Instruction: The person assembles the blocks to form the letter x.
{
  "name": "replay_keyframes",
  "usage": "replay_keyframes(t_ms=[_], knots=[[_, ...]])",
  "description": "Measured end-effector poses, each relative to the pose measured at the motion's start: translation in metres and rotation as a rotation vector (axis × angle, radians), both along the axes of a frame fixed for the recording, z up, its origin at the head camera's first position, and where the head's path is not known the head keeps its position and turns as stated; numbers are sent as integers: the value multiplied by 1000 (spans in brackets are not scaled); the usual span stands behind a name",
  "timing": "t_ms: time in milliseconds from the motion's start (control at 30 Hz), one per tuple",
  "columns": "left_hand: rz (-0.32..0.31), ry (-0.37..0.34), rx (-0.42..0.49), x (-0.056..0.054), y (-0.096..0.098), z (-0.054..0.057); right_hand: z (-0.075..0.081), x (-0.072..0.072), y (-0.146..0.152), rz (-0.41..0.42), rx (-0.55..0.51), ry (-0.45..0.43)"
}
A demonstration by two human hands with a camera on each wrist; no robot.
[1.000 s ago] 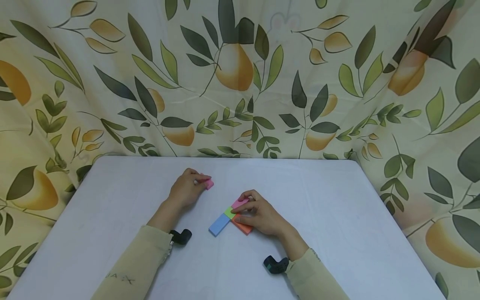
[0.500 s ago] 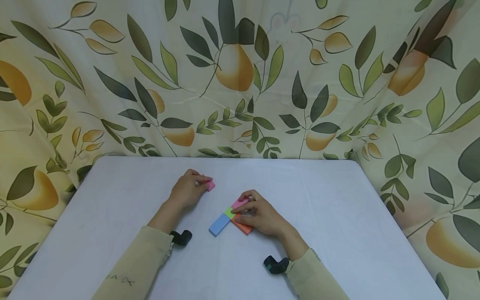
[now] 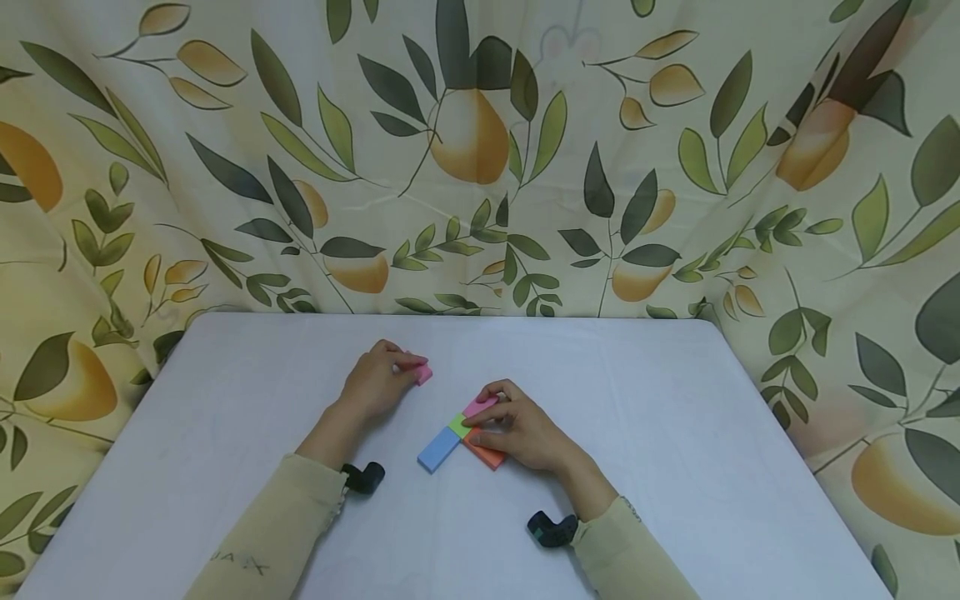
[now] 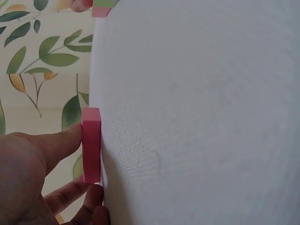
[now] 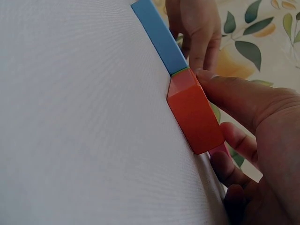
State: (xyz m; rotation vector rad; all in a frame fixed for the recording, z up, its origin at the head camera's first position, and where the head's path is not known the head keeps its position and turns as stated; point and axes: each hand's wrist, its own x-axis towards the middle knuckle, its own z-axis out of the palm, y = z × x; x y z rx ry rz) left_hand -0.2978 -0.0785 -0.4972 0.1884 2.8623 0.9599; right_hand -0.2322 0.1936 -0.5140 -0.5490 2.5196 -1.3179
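In the head view my left hand (image 3: 378, 382) pinches a small pink block (image 3: 424, 372) toward the back of the table. The left wrist view shows that pink block (image 4: 92, 145) on edge, with the thumb against one face. To its right, my right hand (image 3: 531, 432) holds a group of blocks in a slanted T shape. A blue block (image 3: 438, 451), a green block (image 3: 458, 424) and another pink block (image 3: 478, 407) form a row; an orange block (image 3: 486, 454) branches off. The right thumb touches near the orange-green joint; its fingers partly cover the green and pink blocks.
A white-covered table (image 3: 645, 400) lies beneath both hands. Behind it hangs a curtain (image 3: 480, 242) with a fruit and leaf print. Black wrist cameras protrude near the left cuff (image 3: 365, 478) and the right cuff (image 3: 551, 530).
The left hand has shifted slightly right and toward the person with its pink block. My right hand and the group of blocks have stayed in place.
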Motion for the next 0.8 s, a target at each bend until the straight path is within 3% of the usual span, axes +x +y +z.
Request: replay_keyframes(t_ms=[800], knots=[[-16,16,-6,4,4,2,-3,-2,1,6,12,21]])
